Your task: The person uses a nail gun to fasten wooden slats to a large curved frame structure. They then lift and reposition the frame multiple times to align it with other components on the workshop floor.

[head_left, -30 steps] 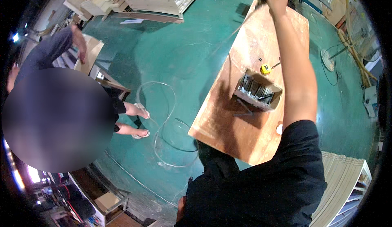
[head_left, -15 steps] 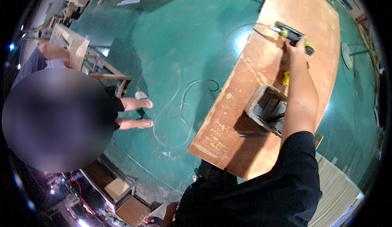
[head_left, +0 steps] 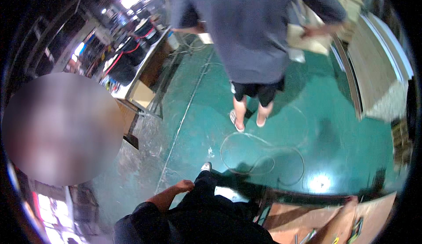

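My left hand (head_left: 185,185) hangs beside my dark-clothed thigh, its fingers curled in, with nothing visible in it. At the lower right my right arm stretches over the wooden tabletop (head_left: 288,215), and my right hand (head_left: 350,200) is by its far edge. Blur hides the fingers of that hand. Beside the right forearm lies a black and yellow-green nail gun (head_left: 356,230), apart from the hand. A small yellow thing (head_left: 336,240) shows at the lower rim, partly cut off.
A person in a grey shirt (head_left: 255,37) stands ahead. A looped hose (head_left: 246,172) lies on the green floor between us. Stacked boards (head_left: 380,64) stand at the right; a bench (head_left: 149,70) with black buckets (head_left: 121,68) is at the left.
My view has swung left, so the tabletop now sits at the lower right and the person ahead. My right hand has come off the nail gun; the left hand has come fully into sight.
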Demonstrator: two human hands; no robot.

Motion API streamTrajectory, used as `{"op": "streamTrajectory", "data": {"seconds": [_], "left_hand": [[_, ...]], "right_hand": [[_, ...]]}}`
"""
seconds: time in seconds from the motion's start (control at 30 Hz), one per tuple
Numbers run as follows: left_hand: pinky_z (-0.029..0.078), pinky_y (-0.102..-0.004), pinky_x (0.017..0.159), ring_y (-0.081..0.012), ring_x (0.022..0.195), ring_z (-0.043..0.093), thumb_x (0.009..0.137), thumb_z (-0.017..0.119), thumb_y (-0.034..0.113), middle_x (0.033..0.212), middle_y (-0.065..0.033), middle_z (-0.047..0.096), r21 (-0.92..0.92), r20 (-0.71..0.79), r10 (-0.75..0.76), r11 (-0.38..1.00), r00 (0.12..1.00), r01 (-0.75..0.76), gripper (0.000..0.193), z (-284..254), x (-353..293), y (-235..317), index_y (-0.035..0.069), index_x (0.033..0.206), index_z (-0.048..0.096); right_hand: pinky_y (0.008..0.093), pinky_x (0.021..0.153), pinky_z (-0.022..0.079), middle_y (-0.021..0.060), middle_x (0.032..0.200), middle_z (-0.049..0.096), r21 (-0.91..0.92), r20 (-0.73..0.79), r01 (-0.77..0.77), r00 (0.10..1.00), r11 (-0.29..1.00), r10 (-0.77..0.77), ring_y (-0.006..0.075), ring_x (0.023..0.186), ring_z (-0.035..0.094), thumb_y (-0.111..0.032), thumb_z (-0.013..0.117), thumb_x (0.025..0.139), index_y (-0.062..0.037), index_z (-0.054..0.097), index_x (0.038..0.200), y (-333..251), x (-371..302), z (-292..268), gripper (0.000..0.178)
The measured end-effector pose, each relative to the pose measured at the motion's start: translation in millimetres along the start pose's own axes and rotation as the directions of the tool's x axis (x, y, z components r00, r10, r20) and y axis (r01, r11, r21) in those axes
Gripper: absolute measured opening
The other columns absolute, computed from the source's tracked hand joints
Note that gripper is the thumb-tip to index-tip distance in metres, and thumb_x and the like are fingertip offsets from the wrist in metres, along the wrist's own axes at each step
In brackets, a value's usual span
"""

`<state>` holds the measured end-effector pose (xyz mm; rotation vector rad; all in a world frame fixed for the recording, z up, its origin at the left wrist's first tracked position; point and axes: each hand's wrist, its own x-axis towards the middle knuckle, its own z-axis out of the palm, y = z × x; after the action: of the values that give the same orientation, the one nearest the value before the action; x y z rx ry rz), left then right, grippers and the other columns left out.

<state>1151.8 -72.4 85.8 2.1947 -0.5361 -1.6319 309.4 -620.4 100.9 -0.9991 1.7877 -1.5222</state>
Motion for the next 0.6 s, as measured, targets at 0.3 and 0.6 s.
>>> {"op": "streamTrajectory", "data": {"seconds": [0.3, 0.6], "left_hand": [[0.056, -0.0509, 0.084, -0.0363, 0.094, 0.073, 0.089, 0.062, 0.037, 0.101, -0.0202, 0.076, 0.549, 0.174, 0.148, 0.806, 0.974, -0.220, 0.041, -210.6, 149.6, -128.6, 0.000, 0.100, 0.076], [0.053, -0.0331, 0.073, -0.0184, 0.074, 0.066, 0.100, 0.064, 0.029, 0.079, -0.0078, 0.071, -0.564, -0.453, 0.092, 0.741, 0.887, -0.365, 0.031, -530.7, 208.3, 43.6, 0.000, 0.087, 0.070]], "right_hand": [[0.0414, 0.086, 0.058, 0.0129, 0.105, 0.075, -0.078, 0.888, 0.287, -0.415, 0.955, 0.198, 0.0272, 0.099, 0.072, -0.018, 0.062, 0.101, -0.0047, 0.067, 0.119, -26.5, -522.6, 488.9, 0.023], [0.0434, 0.085, 0.054, 0.0145, 0.101, 0.072, 0.080, 0.708, 0.555, -0.616, 0.828, 0.345, 0.0278, 0.095, 0.069, -0.029, 0.065, 0.098, -0.0066, 0.069, 0.112, -180.1, -772.6, 847.4, 0.027]]}}
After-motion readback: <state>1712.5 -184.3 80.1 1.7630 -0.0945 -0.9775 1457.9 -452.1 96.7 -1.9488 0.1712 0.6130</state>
